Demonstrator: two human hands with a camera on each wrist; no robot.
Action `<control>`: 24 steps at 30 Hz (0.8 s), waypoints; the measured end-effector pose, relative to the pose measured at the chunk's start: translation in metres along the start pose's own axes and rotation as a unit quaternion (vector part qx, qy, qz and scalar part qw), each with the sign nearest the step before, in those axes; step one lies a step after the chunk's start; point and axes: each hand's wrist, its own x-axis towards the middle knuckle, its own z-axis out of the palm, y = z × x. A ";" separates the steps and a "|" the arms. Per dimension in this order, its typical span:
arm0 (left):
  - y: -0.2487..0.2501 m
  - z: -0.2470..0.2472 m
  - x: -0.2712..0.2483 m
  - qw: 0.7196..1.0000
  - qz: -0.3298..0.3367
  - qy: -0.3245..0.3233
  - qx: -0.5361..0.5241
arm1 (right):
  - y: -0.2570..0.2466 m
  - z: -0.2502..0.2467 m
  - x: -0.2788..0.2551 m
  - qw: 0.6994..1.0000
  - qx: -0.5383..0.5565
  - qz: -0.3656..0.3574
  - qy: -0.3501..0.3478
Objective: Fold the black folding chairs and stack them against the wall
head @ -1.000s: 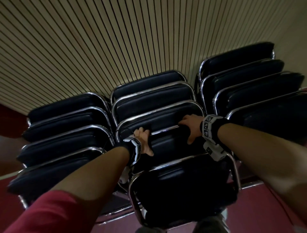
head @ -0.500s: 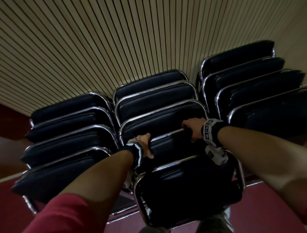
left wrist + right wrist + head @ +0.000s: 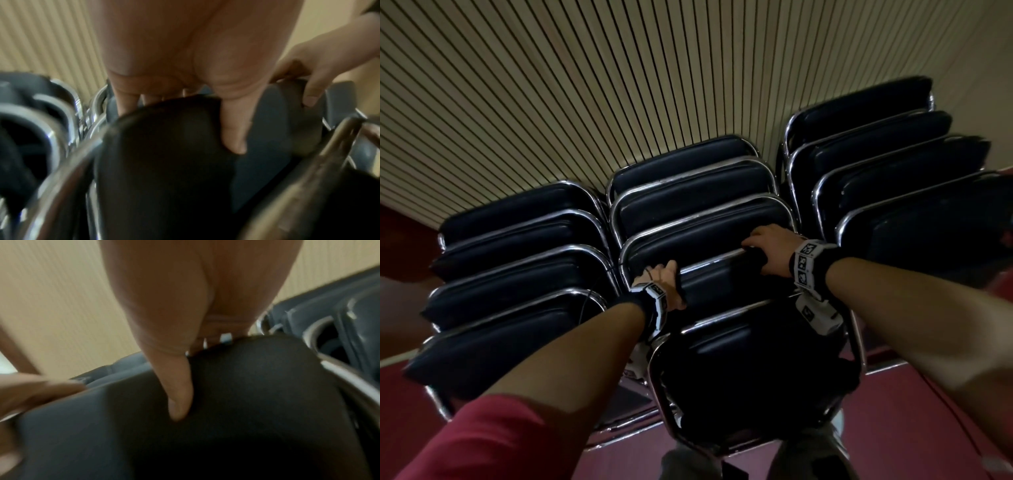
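Head view: the person's left hand grips the top edge of a folded black folding chair, at the left end of its chrome top rail, fingers curled over the back and thumb on the near side. The right hand clamps the same rail nearer its right end, fingers hooked over the top and thumb lying on the padded front. The left wrist view shows the left thumb pressed down the dark cushion and the fingers tucked behind it; the right wrist view shows the right thumb flat on the cushion in the same way, though both pictures are blurred. Each wrist carries a black band with white coded marker blocks. The held chair stands in the middle stack of folded chairs, with one more padded chair in front of it, nearest the person. A left stack and a right stack stand just beside it, all leaning on the slatted beige wall. The floor is dark red, and a red sleeve covers the left upper arm.
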 end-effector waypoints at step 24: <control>0.048 0.081 -0.061 0.997 -0.011 -0.062 0.044 | 0.005 0.050 -0.048 0.980 -0.022 -0.052 -0.191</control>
